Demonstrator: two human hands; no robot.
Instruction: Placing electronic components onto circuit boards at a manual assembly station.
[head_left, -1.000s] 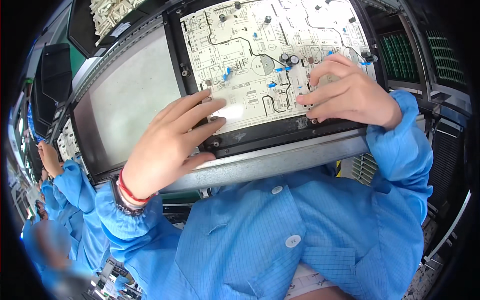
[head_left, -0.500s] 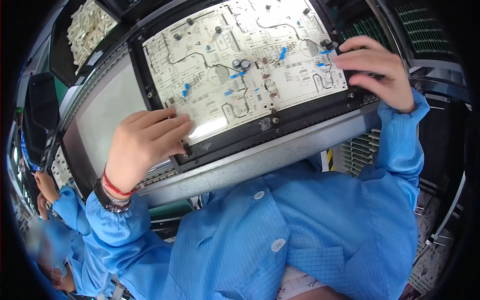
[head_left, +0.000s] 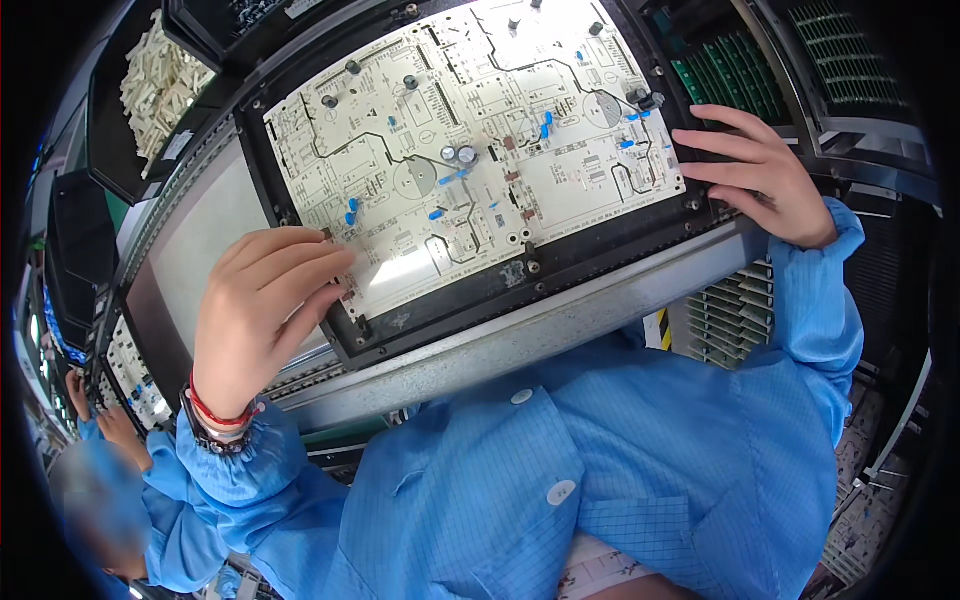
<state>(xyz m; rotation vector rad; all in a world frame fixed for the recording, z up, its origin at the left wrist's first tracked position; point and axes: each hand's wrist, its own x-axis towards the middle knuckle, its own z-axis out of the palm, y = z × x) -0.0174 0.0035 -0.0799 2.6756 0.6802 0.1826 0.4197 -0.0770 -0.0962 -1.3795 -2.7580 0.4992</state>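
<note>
A pale circuit board [head_left: 440, 205] lies in a black carrier frame [head_left: 440, 335]. It bears blue parts, round black capacitors [head_left: 458, 154] and printed dark lines. My left hand [head_left: 262, 300] rests at the board's lower left corner, its stretched fingers reaching over the edge and the thumb apart; I see nothing held in it. Beyond the board's right edge, my right hand [head_left: 755, 175] has its fingers spread, the tips close to or touching the frame's right side. No object shows between them.
A metal rail [head_left: 560, 310] runs along the near side of the frame. At far left stands a black bin [head_left: 120, 170] of pale small parts [head_left: 165, 85]. Green boards stand in a rack [head_left: 735, 80] at right. A co-worker in blue [head_left: 110, 500] is at lower left.
The frame and board sit slightly further left in the view. My right hand has come lower, off the board's right edge, with its fingers spread. My left hand has shifted slightly left.
</note>
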